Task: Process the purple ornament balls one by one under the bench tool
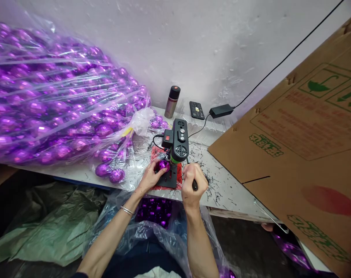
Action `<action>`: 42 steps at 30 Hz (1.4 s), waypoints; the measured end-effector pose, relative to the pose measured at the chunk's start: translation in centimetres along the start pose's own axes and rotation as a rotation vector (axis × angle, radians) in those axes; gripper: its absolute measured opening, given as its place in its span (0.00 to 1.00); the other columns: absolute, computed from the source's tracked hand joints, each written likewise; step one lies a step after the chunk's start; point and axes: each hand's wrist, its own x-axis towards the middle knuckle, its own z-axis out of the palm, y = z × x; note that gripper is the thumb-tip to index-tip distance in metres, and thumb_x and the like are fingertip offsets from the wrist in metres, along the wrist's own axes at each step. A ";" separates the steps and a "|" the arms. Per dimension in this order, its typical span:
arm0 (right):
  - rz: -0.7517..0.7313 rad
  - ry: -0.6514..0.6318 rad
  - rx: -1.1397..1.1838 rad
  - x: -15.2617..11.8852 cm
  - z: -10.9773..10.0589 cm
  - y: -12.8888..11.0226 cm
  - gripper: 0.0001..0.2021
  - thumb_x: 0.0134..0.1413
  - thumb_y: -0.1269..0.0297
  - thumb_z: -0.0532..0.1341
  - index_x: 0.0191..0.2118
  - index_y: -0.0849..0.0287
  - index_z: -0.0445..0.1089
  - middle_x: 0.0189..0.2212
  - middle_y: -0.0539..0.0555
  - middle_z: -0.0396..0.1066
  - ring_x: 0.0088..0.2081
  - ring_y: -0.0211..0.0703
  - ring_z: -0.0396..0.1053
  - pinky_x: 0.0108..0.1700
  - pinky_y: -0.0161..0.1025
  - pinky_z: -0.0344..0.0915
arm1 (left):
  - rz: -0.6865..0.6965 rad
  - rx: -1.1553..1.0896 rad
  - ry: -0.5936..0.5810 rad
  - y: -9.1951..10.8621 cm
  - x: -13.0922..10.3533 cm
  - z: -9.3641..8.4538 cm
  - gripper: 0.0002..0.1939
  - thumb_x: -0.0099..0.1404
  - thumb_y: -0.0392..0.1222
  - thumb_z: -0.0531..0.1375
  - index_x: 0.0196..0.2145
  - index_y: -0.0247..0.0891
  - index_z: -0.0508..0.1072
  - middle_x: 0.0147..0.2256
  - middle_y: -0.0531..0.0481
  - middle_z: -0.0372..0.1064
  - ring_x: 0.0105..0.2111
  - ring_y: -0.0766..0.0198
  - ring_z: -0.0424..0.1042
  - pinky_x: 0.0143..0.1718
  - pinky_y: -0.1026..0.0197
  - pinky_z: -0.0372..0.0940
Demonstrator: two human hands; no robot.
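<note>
My left hand [149,176] has its fingers closed on a shiny purple faceted ball [164,165], held at the lower end of a small black bench machine [180,139]. The machine stands on a dark base plate [170,178] over a red sheet [179,173]. To the right of it, my right hand [193,182] is wrapped round a black lever handle [195,185]. Part of the ball is covered by my fingers and the machine.
A clear bag of purple balls [59,104] fills the left. Behind the machine are a spray can [172,102], a phone [196,110] and a power adapter [221,111]. A large cardboard box [294,154] stands right. Black scraps [218,185] litter the table.
</note>
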 end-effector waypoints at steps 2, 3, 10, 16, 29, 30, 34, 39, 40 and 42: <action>0.002 -0.002 0.007 -0.1 0.0 0.1 0.18 0.70 0.68 0.52 0.25 0.56 0.57 0.23 0.47 0.60 0.27 0.35 0.61 0.32 0.37 0.59 | 0.035 0.072 0.006 0.2 -0.1 0.0 0.23 0.59 0.50 0.71 0.51 0.42 0.77 0.51 0.42 0.77 0.54 0.47 0.73 0.61 0.45 0.63; 0.004 -0.004 0.012 -0.1 0.0 0.1 0.18 0.70 0.68 0.52 0.25 0.56 0.57 0.23 0.47 0.60 0.27 0.35 0.61 0.32 0.37 0.59 | 0.055 0.111 0.008 0.3 -0.1 0.0 0.24 0.58 0.50 0.72 0.51 0.42 0.77 0.50 0.43 0.77 0.54 0.46 0.74 0.61 0.44 0.62; 0.004 -0.005 0.005 -0.3 -0.1 0.2 0.18 0.70 0.69 0.52 0.25 0.56 0.60 0.24 0.48 0.61 0.28 0.36 0.62 0.32 0.37 0.60 | 0.149 0.184 0.034 0.4 -0.8 1.1 0.27 0.58 0.50 0.73 0.52 0.43 0.74 0.51 0.43 0.76 0.55 0.46 0.73 0.61 0.44 0.64; 0.005 -0.005 0.025 -0.4 -0.2 0.3 0.17 0.69 0.70 0.52 0.26 0.56 0.61 0.24 0.47 0.62 0.28 0.35 0.62 0.32 0.37 0.59 | 0.197 0.157 -0.005 -0.4 -0.8 1.7 0.28 0.59 0.50 0.71 0.55 0.43 0.73 0.54 0.42 0.75 0.57 0.47 0.72 0.62 0.44 0.63; -0.066 0.020 -0.031 -1.7 0.0 1.2 0.16 0.68 0.72 0.52 0.25 0.56 0.61 0.24 0.49 0.64 0.28 0.38 0.65 0.31 0.39 0.60 | 0.232 0.190 -0.072 -1.7 -1.2 1.9 0.30 0.61 0.50 0.70 0.59 0.44 0.72 0.59 0.42 0.73 0.61 0.47 0.70 0.68 0.39 0.57; -0.072 0.028 -0.039 -2.1 0.1 1.4 0.16 0.68 0.72 0.52 0.25 0.55 0.61 0.24 0.49 0.64 0.28 0.38 0.65 0.31 0.39 0.60 | 0.232 0.190 -0.071 -1.7 -1.2 1.9 0.30 0.61 0.50 0.70 0.59 0.44 0.72 0.59 0.42 0.73 0.61 0.47 0.70 0.68 0.39 0.57; -0.112 0.072 -0.054 -3.7 0.7 3.2 0.16 0.67 0.73 0.51 0.26 0.55 0.61 0.24 0.49 0.64 0.27 0.38 0.66 0.30 0.38 0.61 | 0.237 0.189 -0.065 -1.7 -1.3 2.0 0.29 0.61 0.51 0.70 0.59 0.44 0.73 0.58 0.42 0.74 0.61 0.47 0.70 0.68 0.40 0.58; -0.180 0.097 -0.038 -5.2 1.3 5.3 0.17 0.69 0.69 0.49 0.26 0.55 0.61 0.24 0.48 0.64 0.26 0.37 0.66 0.30 0.37 0.62 | 0.252 0.185 -0.061 -1.6 -1.4 2.0 0.29 0.61 0.49 0.70 0.59 0.44 0.72 0.58 0.42 0.74 0.61 0.47 0.71 0.68 0.40 0.57; -0.179 0.106 -0.034 -5.3 1.4 5.5 0.17 0.69 0.68 0.49 0.26 0.55 0.61 0.23 0.48 0.63 0.27 0.37 0.66 0.30 0.38 0.63 | 0.254 0.184 -0.059 -1.6 -1.4 2.0 0.29 0.61 0.49 0.70 0.59 0.44 0.72 0.58 0.42 0.74 0.60 0.47 0.71 0.68 0.39 0.57; -0.176 0.118 -0.038 -5.5 1.5 5.8 0.17 0.69 0.67 0.48 0.26 0.55 0.60 0.23 0.47 0.63 0.27 0.38 0.66 0.31 0.38 0.63 | 0.257 0.183 -0.055 -1.6 -1.4 2.0 0.29 0.62 0.49 0.70 0.59 0.44 0.73 0.58 0.42 0.74 0.60 0.48 0.72 0.68 0.40 0.57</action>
